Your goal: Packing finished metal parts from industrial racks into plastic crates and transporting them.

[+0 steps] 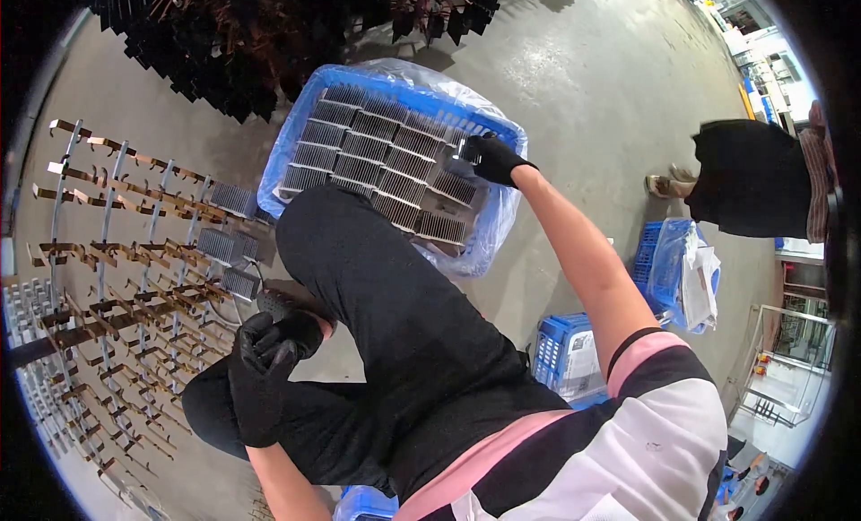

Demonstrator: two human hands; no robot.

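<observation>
My right hand (495, 160), in a black glove, reaches into the right side of a blue plastic basket (269, 176). Its fingers close at the end of a finned metal heat sink (462, 165), partly hidden by the glove. Several more grey heat sinks (365, 146) lie in rows inside, fins up. Clear plastic film (489, 243) lines the basket and hangs over its rim. My left hand (260, 369), also black-gloved, hovers over my bent leg by my shoe (309, 319). Its fingers are curled together, and whatever they hold, if anything, is hidden.
A rack of coppery hooks (134, 252) stands at left, with heat sinks (229, 247) hanging at its near side. Dark finned parts (224, 46) hang beyond the basket. Blue crates (565, 355) sit on the floor at right. Another person (749, 180) stands at far right.
</observation>
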